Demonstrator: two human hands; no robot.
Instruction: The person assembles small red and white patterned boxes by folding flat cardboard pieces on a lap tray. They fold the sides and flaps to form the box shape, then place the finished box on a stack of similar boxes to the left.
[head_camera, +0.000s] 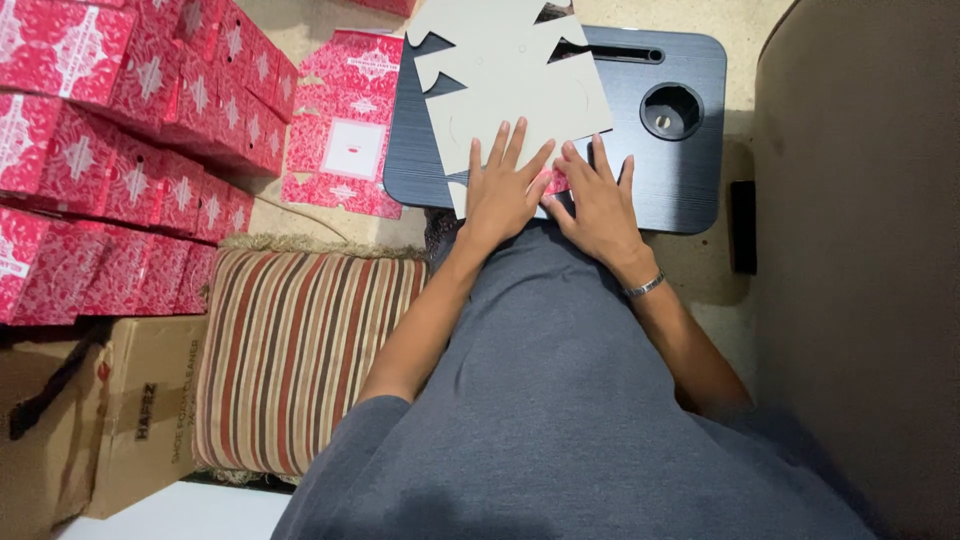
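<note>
Your grey-clad lap fills the near edge, and just beyond it both hands lie flat with fingers spread on one unfolded cardboard blank (515, 85), grey side up, on the black lap tray (680, 170). The blank stretches away from you, its long axis tilted up and slightly left; your left hand (503, 190) rests fully on it, your right hand (598, 200) covers its near corner, where pink shows. One more flat pink blank (345, 130) lies left of the tray, beside stacked pink boxes (130, 130) too many to count, with one striped cushion (290, 355) nearer you.

Stacked red-white patterned boxes (120, 130) far left; brown carton (90, 420) below; flat grey box blank (510, 85), seemingly unfolded, on tray
</note>
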